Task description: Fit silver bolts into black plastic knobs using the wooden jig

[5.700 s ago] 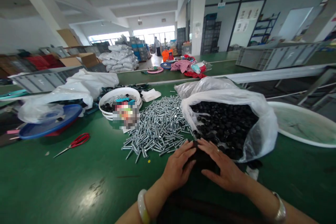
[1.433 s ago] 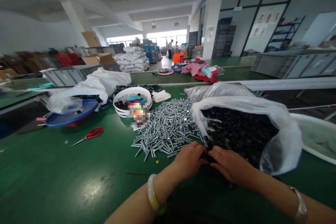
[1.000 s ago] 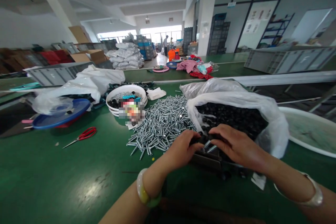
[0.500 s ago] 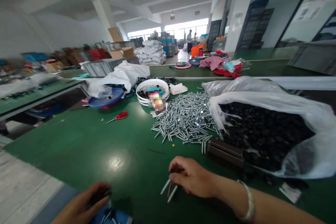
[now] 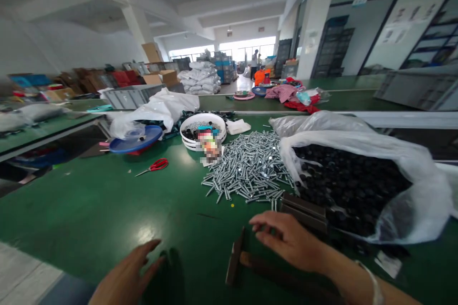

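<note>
My left hand (image 5: 130,269) is above the green table at the lower left, fingers apart and holding nothing. My right hand (image 5: 286,238) hovers at the lower right, its fingers loosely curled and apart, with nothing visible in them. Beneath and just left of it lies a hammer (image 5: 235,259) with a metal head and wooden handle. Beyond the right hand spreads a pile of silver screws (image 5: 246,167). A dark brown grooved block (image 5: 304,212) sits between that pile and an open white bag (image 5: 432,190) full of black round parts (image 5: 350,186).
Red-handled scissors (image 5: 158,165) lie left of the screws. Farther back are a blue plate (image 5: 136,140), stacked white bowls (image 5: 203,119) with small parts, and a white plastic bag (image 5: 171,105). A grey crate (image 5: 418,88) stands at the back right.
The screws that were in my right hand are gone from it, and the hand has moved right. My left hand has opened, without the dark part. The hammer now shows, and the view has shifted.
</note>
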Motion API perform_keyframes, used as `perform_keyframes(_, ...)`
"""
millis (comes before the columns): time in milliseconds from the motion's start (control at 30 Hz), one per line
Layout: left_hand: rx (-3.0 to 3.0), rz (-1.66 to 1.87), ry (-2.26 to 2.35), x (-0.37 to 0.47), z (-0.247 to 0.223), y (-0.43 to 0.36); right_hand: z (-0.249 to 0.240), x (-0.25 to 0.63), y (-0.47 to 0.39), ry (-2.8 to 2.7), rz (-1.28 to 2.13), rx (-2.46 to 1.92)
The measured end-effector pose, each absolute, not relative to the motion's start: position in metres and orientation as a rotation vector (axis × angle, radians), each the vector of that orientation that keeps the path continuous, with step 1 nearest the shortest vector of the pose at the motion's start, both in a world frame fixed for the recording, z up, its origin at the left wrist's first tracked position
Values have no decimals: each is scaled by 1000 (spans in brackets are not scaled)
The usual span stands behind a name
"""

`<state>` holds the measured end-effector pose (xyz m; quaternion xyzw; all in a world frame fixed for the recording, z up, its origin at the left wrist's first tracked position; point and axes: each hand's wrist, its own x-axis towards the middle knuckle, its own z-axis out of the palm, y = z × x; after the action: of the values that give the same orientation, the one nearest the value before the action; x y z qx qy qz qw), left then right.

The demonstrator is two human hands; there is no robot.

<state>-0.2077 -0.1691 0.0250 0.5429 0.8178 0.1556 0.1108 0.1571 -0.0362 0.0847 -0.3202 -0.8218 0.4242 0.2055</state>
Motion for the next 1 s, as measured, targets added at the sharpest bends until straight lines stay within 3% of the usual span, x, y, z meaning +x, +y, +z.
perform_keyframes(100, 1789, 452, 2331, -167, 14, -80, 82, 231, -21, -1981, 779, -1332)
perform_keyframes(300, 1953, 411, 2227, -95, -14, 27, 50, 318, -31, -1604, 685, -1654)
perform_keyframes(733, 1985, 613, 2014, 17, -4, 53, 10, 304, -12, -1625, 599, -1583)
perform_keyframes(933, 2362, 610, 1627, -20, 27, 64, -1, 313, -13, -1653, 549, -1599)
perform_keyframes(1000, 2270, 817, 1964, -49, 43, 79, -2, 313, -12, -1688, 514, -1604)
